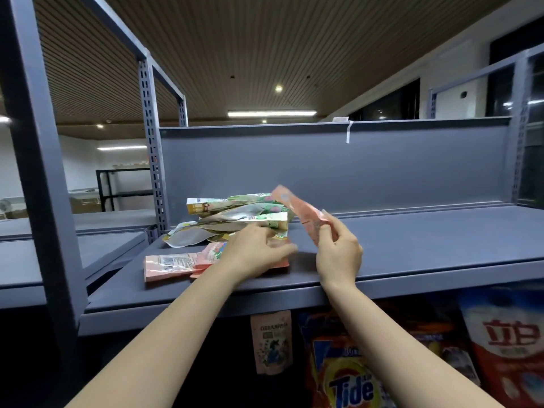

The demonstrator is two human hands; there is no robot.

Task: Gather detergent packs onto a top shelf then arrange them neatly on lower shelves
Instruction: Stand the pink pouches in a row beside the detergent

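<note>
A pink detergent pack (297, 214) is pinched by the right hand (338, 254), thumb and fingers clamped on its lower end, and is held tilted above the top shelf (412, 245) with its upper end leaning toward eleven o'clock. The pack is lifted clear of the shelf surface and is blurred, so its print cannot be read.

At nine o'clock from that hand, the left hand (259, 251) is laid palm down over another pink pack (176, 265) that lies flat near the shelf's front edge. Its fingers are stretched out and slightly spread toward three o'clock; whether anything is pinched under them cannot be told.

Behind the left hand, toward twelve o'clock, a loose pile of green and white packs (232, 219) is stacked on the same shelf, close to the perforated upright post (150, 160). The pile is touched, or nearly touched, by the left hand's knuckles.

The shelf is backed by a grey panel (338, 169), from whose top edge a white strip (348, 132) hangs.

Under the shelf, at six o'clock, an orange Tide bag (350, 378) is seen, with a pale small pouch (272, 343) at its nine o'clock and a red and white bag (509, 348) at its three o'clock.
</note>
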